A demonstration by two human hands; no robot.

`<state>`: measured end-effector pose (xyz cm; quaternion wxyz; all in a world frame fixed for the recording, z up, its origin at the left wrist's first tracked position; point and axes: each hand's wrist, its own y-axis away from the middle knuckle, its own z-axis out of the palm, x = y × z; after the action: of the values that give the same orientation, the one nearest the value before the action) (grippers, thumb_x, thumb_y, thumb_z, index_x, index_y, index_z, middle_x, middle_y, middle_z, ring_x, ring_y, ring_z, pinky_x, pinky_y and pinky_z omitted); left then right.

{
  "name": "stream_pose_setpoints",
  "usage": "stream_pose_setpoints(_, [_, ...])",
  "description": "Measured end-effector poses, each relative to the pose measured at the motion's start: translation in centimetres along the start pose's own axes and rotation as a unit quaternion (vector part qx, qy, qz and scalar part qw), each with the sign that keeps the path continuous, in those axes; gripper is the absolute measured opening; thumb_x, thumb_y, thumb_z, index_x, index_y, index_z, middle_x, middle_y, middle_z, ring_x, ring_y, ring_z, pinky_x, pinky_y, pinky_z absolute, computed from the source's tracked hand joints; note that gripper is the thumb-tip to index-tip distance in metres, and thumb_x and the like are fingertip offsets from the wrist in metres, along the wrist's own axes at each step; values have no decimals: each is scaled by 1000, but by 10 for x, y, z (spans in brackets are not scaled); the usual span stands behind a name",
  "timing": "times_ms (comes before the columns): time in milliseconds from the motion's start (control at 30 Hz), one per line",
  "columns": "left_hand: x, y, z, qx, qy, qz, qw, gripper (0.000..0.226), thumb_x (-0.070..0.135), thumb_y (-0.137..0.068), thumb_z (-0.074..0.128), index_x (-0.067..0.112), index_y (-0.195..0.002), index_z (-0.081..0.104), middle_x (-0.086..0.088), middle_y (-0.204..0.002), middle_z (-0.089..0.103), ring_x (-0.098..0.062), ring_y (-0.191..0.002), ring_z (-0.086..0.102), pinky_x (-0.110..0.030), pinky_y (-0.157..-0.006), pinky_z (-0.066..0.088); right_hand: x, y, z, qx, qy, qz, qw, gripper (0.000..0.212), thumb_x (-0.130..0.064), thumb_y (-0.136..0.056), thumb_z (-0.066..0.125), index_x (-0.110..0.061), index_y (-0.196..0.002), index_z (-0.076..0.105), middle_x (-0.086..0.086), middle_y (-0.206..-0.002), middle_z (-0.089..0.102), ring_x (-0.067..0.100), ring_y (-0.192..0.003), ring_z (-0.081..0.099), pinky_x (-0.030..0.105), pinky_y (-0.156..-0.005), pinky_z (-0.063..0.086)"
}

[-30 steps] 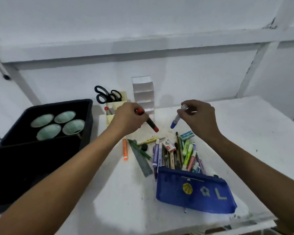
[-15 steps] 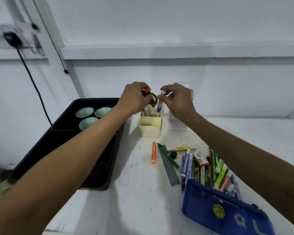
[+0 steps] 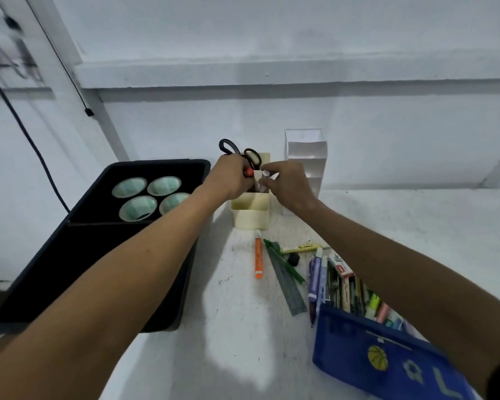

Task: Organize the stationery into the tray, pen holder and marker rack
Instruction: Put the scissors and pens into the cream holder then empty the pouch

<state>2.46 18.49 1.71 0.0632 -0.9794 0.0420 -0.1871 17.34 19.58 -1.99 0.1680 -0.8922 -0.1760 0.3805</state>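
Note:
Both hands meet over the cream pen holder point(image 3: 251, 212) at the back of the white table. My left hand point(image 3: 230, 177) grips a red-capped marker point(image 3: 248, 172), its body down inside the holder. My right hand point(image 3: 289, 184) pinches a white-ended marker point(image 3: 264, 180), also lowered into the holder. Black-handled scissors point(image 3: 240, 153) stand in the holder's back section. The white stepped marker rack point(image 3: 306, 160) stands just right of the holder. The black tray point(image 3: 162, 168) sits to the left.
Several tape rolls point(image 3: 150, 197) lie in the tray's far section. Loose on the table are an orange marker point(image 3: 258, 259), a grey ruler point(image 3: 287, 281), a green pen point(image 3: 285, 265) and a pile of pens point(image 3: 341, 284) by the blue pencil case point(image 3: 387, 359). A black cable point(image 3: 20, 122) hangs on the left wall.
Both hands carried their markers from above the pile to the pen holder and lowered them into it. The camera view swung left and back a little.

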Motion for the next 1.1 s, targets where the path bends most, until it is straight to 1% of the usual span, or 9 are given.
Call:
stream_pose_setpoints(100, [-5, -1, 7, -6, -6, -2, 1000, 17, 19, -86, 61, 5, -88, 70, -7, -80, 59, -22, -76, 53, -29, -63, 41, 6, -3, 6, -21, 19, 11, 1000, 27, -14, -81, 70, -3, -106, 70, 12, -101, 73, 22, -91, 67, 14, -76, 33])
stream_pose_setpoints(200, [-7, -1, 11, -30, -3, -2, 1000, 19, 22, -87, 63, 6, -91, 72, -9, -82, 66, -23, -77, 59, -30, -66, 48, 10, -4, 9, -39, 10, 35, 999, 34, -16, -80, 71, -3, -111, 67, 12, -102, 72, 22, -94, 67, 24, -87, 45])
stream_pose_setpoints(400, [-7, 6, 12, -18, 25, -19, 999, 42, 29, -92, 54, 8, -128, 60, -15, -116, 67, -27, -104, 63, -31, -85, 51, 8, 9, 0, -35, 4, 28, 999, 38, -20, -83, 70, -2, -116, 64, 13, -107, 70, 17, -88, 66, 17, -79, 45])
stream_pose_setpoints(533, [13, 39, 10, 33, 60, 7, 998, 28, 23, -89, 57, 11, -113, 64, -9, -96, 70, -22, -86, 63, -30, -75, 51, 7, 33, -26, -64, 9, 36, 997, 33, -17, -81, 70, -9, -113, 66, 6, -101, 71, 7, -74, 57, 13, -74, 47])
stream_pose_setpoints(600, [28, 66, 18, -6, 74, 32, 997, 19, 23, -87, 62, 14, -104, 63, -4, -87, 68, -15, -75, 60, -28, -68, 49, 11, 53, -47, -98, 15, 41, 994, 28, -18, -80, 70, -13, -108, 69, 2, -95, 71, 5, -70, 60, 4, -65, 41])
stream_pose_setpoints(733, [50, 108, 44, -160, 93, 41, 982, 26, 35, -84, 70, 19, -103, 64, 1, -95, 63, -8, -76, 57, -23, -65, 48, 24, 106, -98, -227, -8, 97, 969, 22, -23, -78, 75, -17, -99, 72, -4, -84, 71, 6, -72, 66, 18, -64, 50])
stream_pose_setpoints(867, [70, 143, 78, -284, 148, 10, 947, 39, 39, -81, 74, 16, -110, 61, -1, -88, 69, -11, -66, 68, -27, -54, 58, 51, 173, -142, -366, 33, 150, 918, 24, -36, -73, 79, -27, -92, 69, -12, -85, 70, 1, -76, 65, 15, -65, 49])
stream_pose_setpoints(1000, [86, 168, 100, -317, 141, 3, 938, 53, 42, -80, 75, 19, -122, 54, -3, -97, 67, -14, -61, 70, -26, -50, 57, 63, 219, -160, -367, 47, 189, 909, 50, -44, -64, 83, -26, -107, 67, -14, -93, 68, 0, -83, 63, 8, -67, 46])
stream_pose_setpoints(1100, [92, 174, 107, -319, 166, 3, 933, 49, 39, -79, 77, 20, -119, 56, -4, -95, 69, -14, -58, 70, -28, -52, 58, 62, 232, -160, -348, 35, 175, 920, 52, -40, -66, 83, -23, -112, 66, -11, -97, 65, 5, -88, 62, 17, -75, 51])
